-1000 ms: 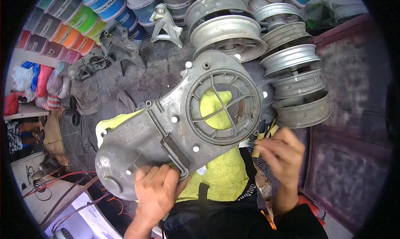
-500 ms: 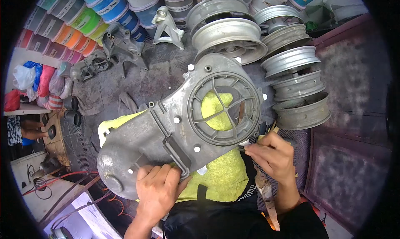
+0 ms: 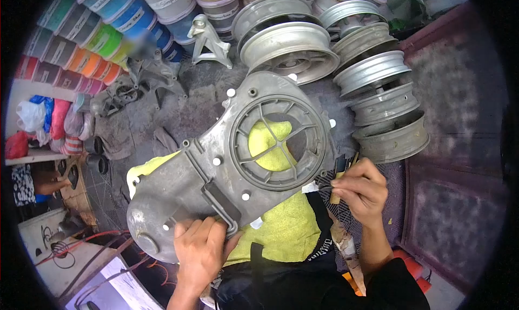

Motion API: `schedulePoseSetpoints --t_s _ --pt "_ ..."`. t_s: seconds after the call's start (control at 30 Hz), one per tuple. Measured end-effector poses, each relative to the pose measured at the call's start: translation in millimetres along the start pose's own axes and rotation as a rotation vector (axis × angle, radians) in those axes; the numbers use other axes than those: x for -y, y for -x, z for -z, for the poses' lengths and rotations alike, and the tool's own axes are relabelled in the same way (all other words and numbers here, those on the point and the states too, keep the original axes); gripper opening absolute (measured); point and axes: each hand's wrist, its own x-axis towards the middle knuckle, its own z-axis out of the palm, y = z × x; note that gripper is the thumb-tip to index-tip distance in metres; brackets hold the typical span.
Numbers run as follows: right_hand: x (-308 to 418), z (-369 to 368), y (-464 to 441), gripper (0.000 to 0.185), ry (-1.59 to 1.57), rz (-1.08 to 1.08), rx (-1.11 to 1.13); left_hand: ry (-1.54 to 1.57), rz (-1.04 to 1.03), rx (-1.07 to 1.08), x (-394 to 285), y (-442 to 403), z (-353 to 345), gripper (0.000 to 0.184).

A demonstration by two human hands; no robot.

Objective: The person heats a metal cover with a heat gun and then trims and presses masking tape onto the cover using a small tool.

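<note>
A large grey metal engine cover lies tilted across my lap on a yellow-green towel. It has a round spoked opening, and several white plugs sit in its holes. My left hand grips the cover's lower edge, fingers curled over it beside a raised rectangular channel. Off the cover's right edge, my right hand pinches a thin dark blade-like piece. Its tip is near a white tab on the edge; whether they touch, I cannot tell.
Wheel rims are stacked at the right and back. Labelled tubs line the back left. Metal brackets stand on the dark mat. Cables run at left, near another person's legs.
My right hand has drawn slightly away from the cover's edge with the thin piece. My left hand keeps its grip. The view has shifted a little.
</note>
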Motion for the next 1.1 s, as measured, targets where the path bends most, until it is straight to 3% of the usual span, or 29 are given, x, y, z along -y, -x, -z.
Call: schedulePoseSetpoints --t_s 0.13,0.23,0.5,0.63,0.7,0.73,0.77,0.83,0.87,0.93,1.0,1.1 --pt "-13.9 -20.7 7.7 0.02 -0.232 -0.048 -0.036 -0.005 -0.013 0.007 0.6 1.0 0.4 0.041" --pt "-18.1 -22.7 5.9 0.022 -0.084 0.039 -0.016 -0.016 -0.012 0.026 -1.7 0.7 -0.1 0.042" --pt "-15.5 -19.6 11.1 0.023 -0.089 0.101 -0.1 -0.029 -0.028 0.022 0.7 -0.3 -1.0 0.044" --pt "-19.3 -17.7 27.1 0.024 0.13 0.054 -0.095 -0.027 -0.081 0.023 6.3 3.7 -2.6 0.032" --pt "-22.0 -14.5 35.3 0.023 0.165 0.033 -0.209 0.031 -0.051 0.011 7.9 5.2 -7.3 0.02" --pt "-34.6 -10.1 40.5 0.021 0.11 0.096 -0.181 0.08 -0.069 -0.018 8.2 5.1 -8.9 0.017" --pt "-48.1 -5.3 45.4 0.02 0.054 0.158 -0.149 0.096 -0.086 -0.047 10.5 8.4 -14.5 0.029" --pt "-97.4 -14.8 65.3 0.018 -0.066 0.087 -0.071 0.071 -0.102 -0.034 13.0 5.9 -14.4 0.029" --pt "-127.9 -24.0 74.9 0.018 0.105 0.351 -0.094 0.088 -0.111 -0.093 10.9 5.6 -11.6 0.03" --pt "-114.7 -29.6 48.1 0.012 0.226 0.518 -0.166 0.067 -0.093 -0.103 12.2 9.8 -10.6 0.031" --pt "-9.9 -16.3 10.8 0.006 0.095 0.307 -0.187 0.096 -0.097 -0.111 13.0 11.7 -7.6 0.033" --pt "-21.1 -26.1 1.8 0.003 0.063 0.286 -0.108 0.084 -0.069 -0.062 21.6 3.3 -11.3 0.033"
